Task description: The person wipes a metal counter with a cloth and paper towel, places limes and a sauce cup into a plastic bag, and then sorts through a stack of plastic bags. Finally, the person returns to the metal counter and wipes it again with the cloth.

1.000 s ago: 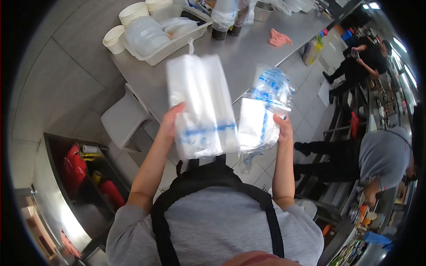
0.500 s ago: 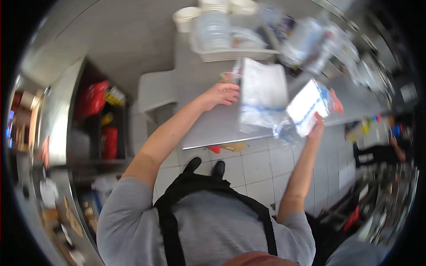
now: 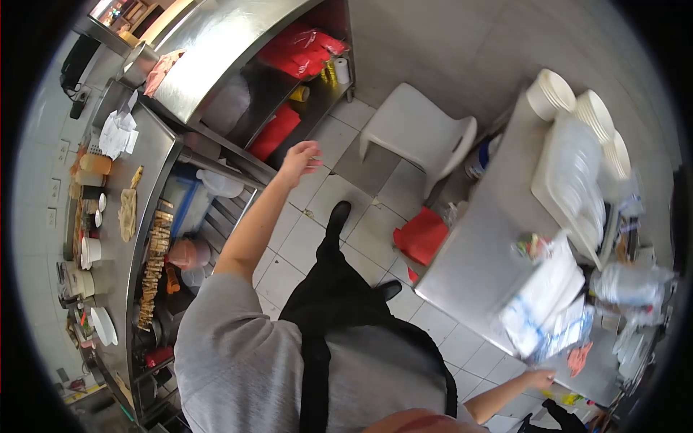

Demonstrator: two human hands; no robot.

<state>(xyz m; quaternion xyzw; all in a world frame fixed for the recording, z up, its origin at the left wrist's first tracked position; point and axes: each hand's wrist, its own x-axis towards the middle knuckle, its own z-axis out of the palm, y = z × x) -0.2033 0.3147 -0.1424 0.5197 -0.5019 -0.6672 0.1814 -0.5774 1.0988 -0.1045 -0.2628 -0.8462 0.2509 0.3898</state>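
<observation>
Left hand (image 3: 302,157) hangs out empty, fingers loosely apart; right hand (image 3: 540,377), fingers unclear, has released the 2 bag packs (image 3: 543,303), now on the table (image 3: 476,260).

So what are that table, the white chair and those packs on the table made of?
Table: looks like brushed steel, grey with a dull sheen. Chair: probably moulded plastic, matte white in one piece. Packs: seemingly thin clear plastic film, crinkled and glossy, with blue print.
</observation>
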